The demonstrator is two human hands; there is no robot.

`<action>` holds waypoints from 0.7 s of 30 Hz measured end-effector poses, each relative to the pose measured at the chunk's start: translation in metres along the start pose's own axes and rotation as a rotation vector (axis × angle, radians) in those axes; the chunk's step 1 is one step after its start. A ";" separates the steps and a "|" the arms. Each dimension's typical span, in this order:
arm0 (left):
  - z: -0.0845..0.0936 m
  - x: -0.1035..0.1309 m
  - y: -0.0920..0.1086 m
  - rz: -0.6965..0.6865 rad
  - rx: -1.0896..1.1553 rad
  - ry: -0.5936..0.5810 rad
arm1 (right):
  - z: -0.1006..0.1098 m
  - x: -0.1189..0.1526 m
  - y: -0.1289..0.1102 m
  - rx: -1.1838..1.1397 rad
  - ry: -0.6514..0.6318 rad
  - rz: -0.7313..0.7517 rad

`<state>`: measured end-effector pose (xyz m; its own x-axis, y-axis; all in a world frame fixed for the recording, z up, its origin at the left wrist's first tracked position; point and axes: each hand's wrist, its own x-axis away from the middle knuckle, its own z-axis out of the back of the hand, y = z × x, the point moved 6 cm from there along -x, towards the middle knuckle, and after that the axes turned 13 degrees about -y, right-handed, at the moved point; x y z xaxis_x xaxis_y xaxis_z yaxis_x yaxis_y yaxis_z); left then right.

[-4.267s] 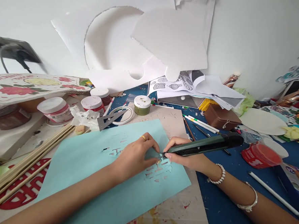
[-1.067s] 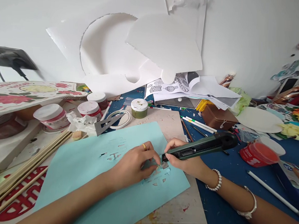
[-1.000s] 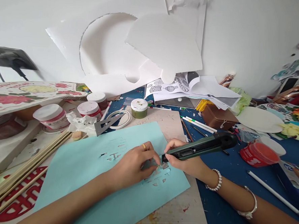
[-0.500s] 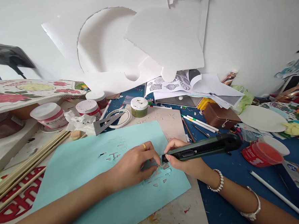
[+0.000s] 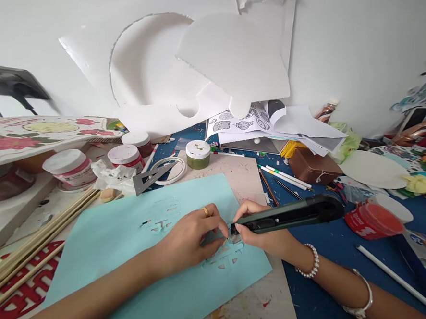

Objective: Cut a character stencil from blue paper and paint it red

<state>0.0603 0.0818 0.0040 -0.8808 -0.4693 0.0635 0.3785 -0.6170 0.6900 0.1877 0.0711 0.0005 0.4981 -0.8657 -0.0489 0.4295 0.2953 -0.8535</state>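
Note:
A light blue paper sheet (image 5: 121, 240) with small cut-out shapes lies on a pale board (image 5: 262, 297). My right hand (image 5: 262, 230) is closed round a dark green utility knife (image 5: 296, 215) near its front end, whose tip is over the cut-outs at the sheet's right part. My left hand (image 5: 194, 235), with a ring on one finger, rests on the sheet just left of the knife tip. Its thumb and index finger are bent toward each other at the cut-outs; what lies between them is too small to make out.
Behind the sheet are a green paint jar (image 5: 198, 154), a tape roll (image 5: 172, 171) and a grey triangle ruler (image 5: 150, 177). Wooden sticks (image 5: 46, 231) lie at the left. To the right are pens (image 5: 284, 177), a brown box (image 5: 313, 165) and a red tub (image 5: 371, 219).
Both hands hold nearly the same place. The knife's rear end has dipped very slightly, and the view has shifted a little.

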 end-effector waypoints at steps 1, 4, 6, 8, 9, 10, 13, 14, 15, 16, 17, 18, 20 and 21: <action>0.000 0.000 0.000 0.002 0.000 -0.001 | 0.000 0.000 0.000 0.000 0.000 -0.002; 0.000 0.000 0.000 0.008 -0.002 -0.006 | -0.001 0.000 0.002 -0.004 0.001 -0.023; 0.000 0.000 0.001 0.015 0.000 -0.009 | 0.000 0.000 0.002 -0.003 0.009 -0.025; 0.001 0.000 0.001 0.017 0.002 -0.005 | 0.002 0.000 0.002 -0.005 0.021 -0.010; 0.001 0.000 0.002 0.014 0.002 -0.002 | 0.003 0.000 0.002 -0.009 0.029 -0.003; 0.001 0.000 0.002 0.010 0.002 -0.001 | 0.004 -0.001 0.002 -0.015 0.032 0.002; 0.001 0.000 0.002 0.001 -0.003 0.005 | 0.005 -0.002 0.001 -0.018 0.038 -0.004; 0.001 0.000 0.002 0.001 -0.006 0.006 | 0.005 -0.002 0.001 -0.014 0.039 -0.007; 0.001 0.000 0.001 0.001 -0.009 0.007 | 0.005 -0.002 0.000 -0.009 0.040 -0.011; 0.001 0.000 0.001 0.000 -0.011 0.006 | 0.004 -0.002 -0.001 -0.004 0.040 -0.013; 0.001 -0.001 0.001 -0.001 -0.013 0.005 | 0.004 -0.002 -0.002 -0.001 0.042 -0.014; 0.001 -0.001 0.001 -0.001 -0.014 0.004 | 0.004 -0.001 -0.002 0.001 0.043 -0.012; 0.001 -0.001 0.001 0.000 -0.014 0.004 | 0.004 -0.001 -0.003 0.003 0.044 -0.009; 0.001 -0.001 0.001 0.002 -0.013 0.005 | 0.003 -0.001 -0.003 0.005 0.042 -0.008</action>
<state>0.0614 0.0818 0.0053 -0.8787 -0.4734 0.0613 0.3837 -0.6240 0.6807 0.1887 0.0726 0.0046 0.4632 -0.8840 -0.0639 0.4369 0.2905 -0.8513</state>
